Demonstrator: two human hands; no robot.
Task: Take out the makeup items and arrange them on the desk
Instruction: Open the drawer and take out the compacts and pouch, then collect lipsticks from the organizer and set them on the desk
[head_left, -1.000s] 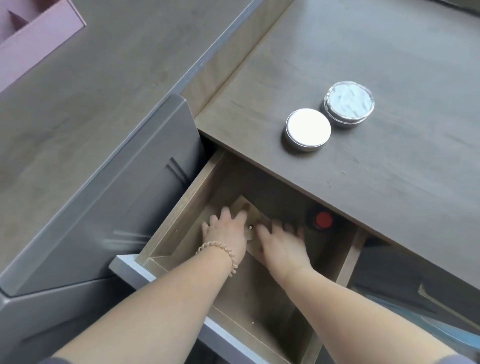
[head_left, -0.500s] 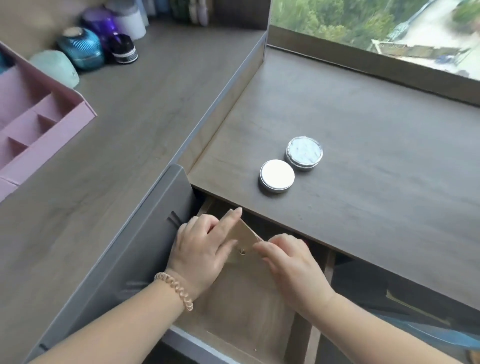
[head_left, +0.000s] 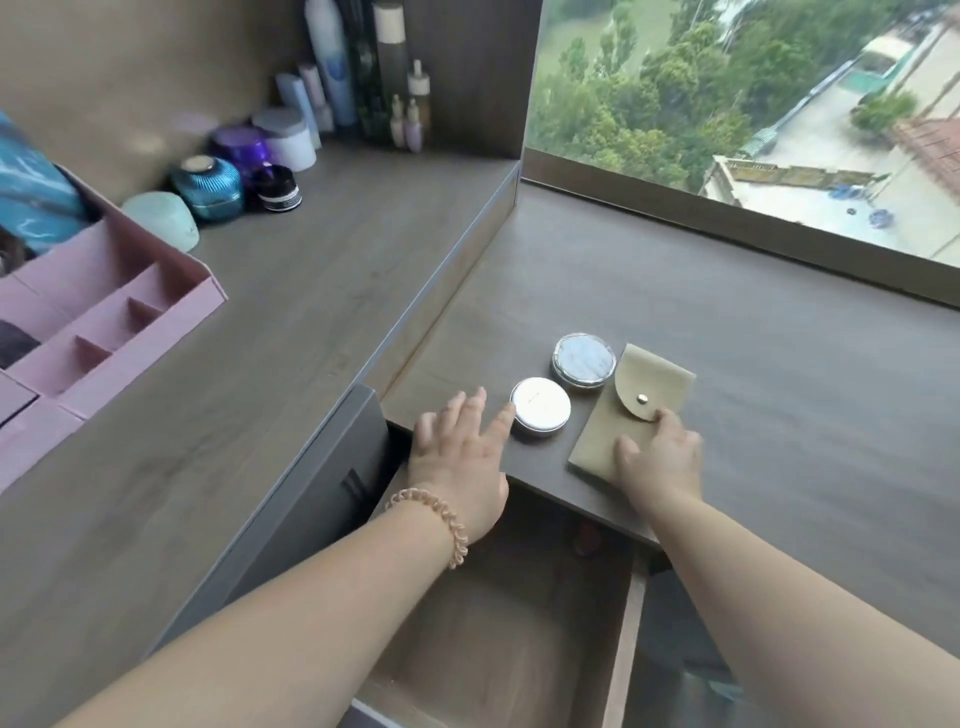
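A beige snap pouch (head_left: 618, 410) lies flat on the lower desk (head_left: 727, 364) near its front edge. My right hand (head_left: 657, 460) rests on the pouch's near end, fingers bent over it. Left of the pouch sit a white round compact (head_left: 540, 412) and a marbled round compact (head_left: 584, 359). My left hand (head_left: 460, 457) hovers with fingers spread; its index fingertip touches the white compact's rim. Below my hands the drawer (head_left: 498, 623) stands open, and a red-capped item (head_left: 587, 538) shows dimly at its back.
The higher left counter (head_left: 234, 389) holds a pink divided organiser (head_left: 98, 322), jars (head_left: 213, 187) and tall bottles (head_left: 363, 78) at the back. A window (head_left: 753, 104) runs along the far side of the lower desk.
Both hands lifted the pouch out of the drawer and laid it on the desk to the right of the compacts. My left hand let go and moved to the white compact.
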